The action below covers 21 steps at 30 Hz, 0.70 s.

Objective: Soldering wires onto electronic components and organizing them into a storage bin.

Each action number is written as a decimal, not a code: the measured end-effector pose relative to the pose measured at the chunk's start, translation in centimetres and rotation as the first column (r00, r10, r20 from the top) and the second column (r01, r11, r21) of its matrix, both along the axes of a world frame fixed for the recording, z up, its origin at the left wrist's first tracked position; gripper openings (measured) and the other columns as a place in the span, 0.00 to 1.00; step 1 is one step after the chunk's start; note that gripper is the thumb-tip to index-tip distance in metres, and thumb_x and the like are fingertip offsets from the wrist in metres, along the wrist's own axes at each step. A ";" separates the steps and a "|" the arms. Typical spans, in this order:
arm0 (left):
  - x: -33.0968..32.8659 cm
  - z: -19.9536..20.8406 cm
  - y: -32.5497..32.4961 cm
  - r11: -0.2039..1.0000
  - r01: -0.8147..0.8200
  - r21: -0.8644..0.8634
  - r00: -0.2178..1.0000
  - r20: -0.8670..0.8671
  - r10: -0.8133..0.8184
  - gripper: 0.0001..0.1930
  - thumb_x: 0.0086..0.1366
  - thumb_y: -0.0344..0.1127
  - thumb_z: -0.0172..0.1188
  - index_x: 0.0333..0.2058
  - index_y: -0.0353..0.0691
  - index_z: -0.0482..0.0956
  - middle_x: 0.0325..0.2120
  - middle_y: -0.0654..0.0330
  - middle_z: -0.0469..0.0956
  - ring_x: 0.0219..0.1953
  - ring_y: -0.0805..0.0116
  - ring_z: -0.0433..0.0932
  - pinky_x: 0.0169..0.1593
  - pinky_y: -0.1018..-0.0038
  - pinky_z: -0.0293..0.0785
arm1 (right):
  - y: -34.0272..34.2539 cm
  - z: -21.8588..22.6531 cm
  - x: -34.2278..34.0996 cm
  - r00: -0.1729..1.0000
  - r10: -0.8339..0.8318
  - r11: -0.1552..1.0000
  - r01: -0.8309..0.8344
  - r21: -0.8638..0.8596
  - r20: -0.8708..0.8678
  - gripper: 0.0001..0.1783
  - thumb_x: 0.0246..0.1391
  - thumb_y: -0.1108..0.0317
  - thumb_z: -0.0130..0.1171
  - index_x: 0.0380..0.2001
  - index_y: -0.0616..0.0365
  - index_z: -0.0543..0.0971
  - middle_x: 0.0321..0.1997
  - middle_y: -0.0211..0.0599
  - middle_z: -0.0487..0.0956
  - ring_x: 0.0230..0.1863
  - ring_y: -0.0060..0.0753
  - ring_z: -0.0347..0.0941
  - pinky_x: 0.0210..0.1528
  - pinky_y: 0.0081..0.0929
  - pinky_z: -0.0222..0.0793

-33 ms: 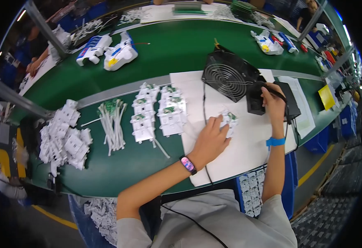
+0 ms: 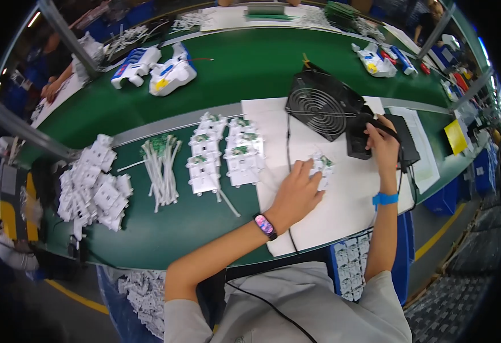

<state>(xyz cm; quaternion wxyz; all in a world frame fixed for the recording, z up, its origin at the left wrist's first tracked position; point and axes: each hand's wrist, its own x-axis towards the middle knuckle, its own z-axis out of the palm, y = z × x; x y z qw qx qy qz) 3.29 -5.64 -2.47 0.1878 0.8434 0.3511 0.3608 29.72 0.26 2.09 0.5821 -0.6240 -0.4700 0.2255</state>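
Note:
My left hand point(image 2: 297, 194) has its fingertips on a small white plastic part point(image 2: 324, 176) with a green circuit board, holding it against the white sheet point(image 2: 290, 231). In my right hand point(image 2: 384, 146) is a black soldering iron point(image 2: 383, 129) with a cord, gripped like a pen. Its tip end is down at a black holder box point(image 2: 358, 140) and cannot be made out. Behind the holder stands a black fan point(image 2: 319, 108) with a round wire grille. Two columns of white parts with green boards point(image 2: 243, 163) lie to the left of the sheet.
Further left are a bundle of white wires with green boards point(image 2: 162, 174) and a heap of white plastic parts point(image 2: 93, 186). A black box point(image 2: 403, 137) sits right of the holder. White and blue housings point(image 2: 173, 70) rest on the far green belt point(image 2: 239, 63). Below hang blue bins.
The whole view has shifted slightly. Both hands keep their places, on the white plastic part and at the holder box.

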 end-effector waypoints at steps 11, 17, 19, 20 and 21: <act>-13.1 9.8 -2.6 0.846 -0.522 0.108 0.853 0.052 0.519 0.23 0.51 0.35 0.74 0.47 0.40 0.82 0.50 0.50 0.78 0.51 0.48 0.75 0.57 0.59 0.72 | -9.3 -1.7 -4.7 0.994 0.094 0.985 -0.086 -0.149 0.049 0.21 0.66 0.70 0.57 0.61 0.61 0.76 0.23 0.25 0.73 0.16 0.11 0.59 0.17 0.15 0.51; -20.9 8.9 -3.8 0.609 -0.791 0.060 0.612 0.055 0.789 0.23 0.54 0.34 0.74 0.48 0.37 0.80 0.48 0.51 0.80 0.50 0.51 0.75 0.55 0.62 0.73 | -11.7 -3.4 -6.2 0.991 0.134 0.975 -0.127 -0.180 0.027 0.16 0.67 0.71 0.56 0.55 0.61 0.80 0.23 0.24 0.72 0.19 0.10 0.58 0.21 0.16 0.50; -19.5 7.7 -4.9 0.652 -0.757 0.049 0.653 0.024 0.757 0.23 0.54 0.35 0.73 0.49 0.38 0.79 0.50 0.49 0.78 0.52 0.48 0.73 0.57 0.59 0.71 | -11.9 -3.3 -6.5 0.983 0.167 0.967 -0.147 -0.208 0.080 0.14 0.67 0.71 0.55 0.53 0.61 0.81 0.23 0.24 0.72 0.21 0.12 0.61 0.24 0.16 0.53; -18.7 6.9 -5.3 0.666 -0.745 0.041 0.667 0.012 0.745 0.23 0.54 0.35 0.73 0.49 0.38 0.79 0.51 0.49 0.78 0.53 0.49 0.73 0.57 0.59 0.71 | -12.0 -3.3 -6.5 0.984 0.160 0.969 -0.140 -0.206 0.083 0.14 0.67 0.71 0.55 0.53 0.61 0.81 0.23 0.24 0.72 0.21 0.12 0.61 0.24 0.16 0.53; -17.9 6.3 -5.7 0.680 -0.733 0.033 0.680 -0.001 0.733 0.24 0.54 0.35 0.74 0.49 0.39 0.79 0.52 0.49 0.77 0.53 0.49 0.73 0.57 0.59 0.71 | -11.9 -3.3 -6.5 0.983 0.159 0.973 -0.141 -0.183 0.092 0.14 0.67 0.71 0.55 0.52 0.61 0.81 0.23 0.25 0.72 0.23 0.13 0.63 0.26 0.17 0.55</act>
